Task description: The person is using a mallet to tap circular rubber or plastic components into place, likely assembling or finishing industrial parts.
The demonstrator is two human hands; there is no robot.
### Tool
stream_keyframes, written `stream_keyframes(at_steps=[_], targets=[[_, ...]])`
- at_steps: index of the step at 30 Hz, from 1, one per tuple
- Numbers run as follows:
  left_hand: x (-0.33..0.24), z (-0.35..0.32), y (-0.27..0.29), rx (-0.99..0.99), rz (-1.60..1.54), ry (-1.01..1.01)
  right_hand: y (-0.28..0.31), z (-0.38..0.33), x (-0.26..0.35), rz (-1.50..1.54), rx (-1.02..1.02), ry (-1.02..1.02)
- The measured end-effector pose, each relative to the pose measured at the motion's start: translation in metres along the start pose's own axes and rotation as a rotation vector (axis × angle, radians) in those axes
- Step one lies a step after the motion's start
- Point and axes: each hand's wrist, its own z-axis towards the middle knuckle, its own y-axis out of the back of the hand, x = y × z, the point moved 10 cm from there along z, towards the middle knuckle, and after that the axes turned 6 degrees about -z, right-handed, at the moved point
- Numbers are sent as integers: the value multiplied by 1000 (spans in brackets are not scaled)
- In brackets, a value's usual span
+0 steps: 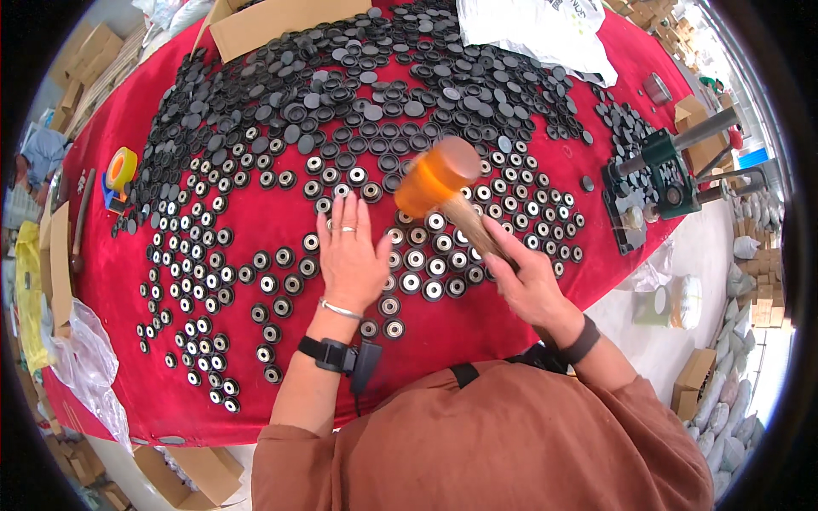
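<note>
Mallet [443,183] with an orange translucent head is hovering over the near-right rows of round black parts with silvery centres [423,260], gripped by its wooden handle in the right hand [530,281], fingers wrapping it fully. The left hand [349,251] is lying flat and open, palm down, on the red table cover [111,281], touching the parts beside it and holding nothing. Farther back, plain black discs [341,94] are piling up. A brown cardboard box [285,21] is sitting at the far edge, a white plastic bag [537,30] far right, a yellow tape roll [122,168] left, a green press tool [660,170] right.
</note>
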Motion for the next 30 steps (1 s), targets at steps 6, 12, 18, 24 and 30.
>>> stream_keyframes(at_steps=[6,12,18,24,30], targets=[[17,-17,-18,88,-1,-6,-21,35,61,-137,-179,412],[16,-19,-10,47,-18,36,-51,48,30,-449,-15,242],[20,-19,-10,-14,-16,28,-26,58,74,-306,-175,432],[17,-17,-7,-23,-53,33,-65,80,53,-537,-54,328],[21,-20,-7,-34,-80,49,-53,83,57,-414,4,329]])
